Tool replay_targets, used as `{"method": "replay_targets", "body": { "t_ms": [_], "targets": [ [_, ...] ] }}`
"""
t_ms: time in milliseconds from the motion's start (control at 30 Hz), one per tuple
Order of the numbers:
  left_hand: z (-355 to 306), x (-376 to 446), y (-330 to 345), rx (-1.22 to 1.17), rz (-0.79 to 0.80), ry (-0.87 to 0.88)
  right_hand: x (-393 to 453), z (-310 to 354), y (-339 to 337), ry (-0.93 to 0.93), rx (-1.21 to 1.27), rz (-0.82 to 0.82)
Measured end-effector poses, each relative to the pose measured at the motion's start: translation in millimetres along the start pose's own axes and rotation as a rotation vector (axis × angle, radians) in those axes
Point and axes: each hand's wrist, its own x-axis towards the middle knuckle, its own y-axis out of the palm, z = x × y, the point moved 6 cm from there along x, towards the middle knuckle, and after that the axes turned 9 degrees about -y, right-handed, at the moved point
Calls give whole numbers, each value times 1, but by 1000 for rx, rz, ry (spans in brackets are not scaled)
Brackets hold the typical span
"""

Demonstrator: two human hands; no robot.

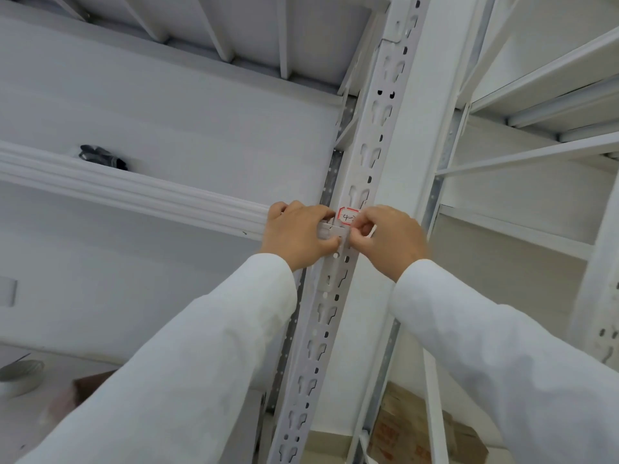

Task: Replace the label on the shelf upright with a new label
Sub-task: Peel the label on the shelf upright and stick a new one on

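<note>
Label (347, 216): small white sticker w/ red border and handwritten marks, stuck on the front face of the shelf upright (363, 169) — a white perforated steel post running diagonally from bottom centre to top right of the view. Label sits between the two hands, just above the point where the shelf beam (134, 189) meets the post; its right edge is hidden behind fingers.

Left hand (298, 234): fingers curled round the post's left edge at the beam's end bracket, thumb tip on the post face just below the label. Right hand (388, 239): fingers curled, fingertips at the label's lower right corner; it pinches a small white piece (371, 232) that sticks out between the fingers — what this piece is cannot be told. Both arms in white sleeves (187, 370).

Surroundings: dark object (102, 156) lying on the left shelf, well apart from the hands; grey roll (20, 375) at lower left; cardboard box (418, 426) w/ red print at the bottom, right of the post; second white rack (542, 105) at right.
</note>
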Motion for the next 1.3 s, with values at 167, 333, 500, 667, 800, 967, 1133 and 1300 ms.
{"method": "replay_targets", "body": {
  "t_ms": [167,333,500,667,800,967,1133,1300],
  "targets": [
    [0,1,0,0,6,6,-3,-17,-17,91,69,-201],
    [2,2,2,1,1,-3,-4,-12,-12,76,-16,-157],
    [0,1,0,12,-1,2,-6,-12,-9,116,26,-198],
    [0,1,0,14,-7,6,-9,-12,-6,126,58,-253],
    [0,1,0,1,-6,0,-14,-10,-3,129,74,-263],
    [0,1,0,-3,-4,2,-12,-12,-3,230,294,-230],
    [0,0,1,-2,-2,-4,-12,-20,-6,262,468,-111],
    [-1,1,0,4,2,-4,-11,-16,-9,270,390,-195]
  ]
}}
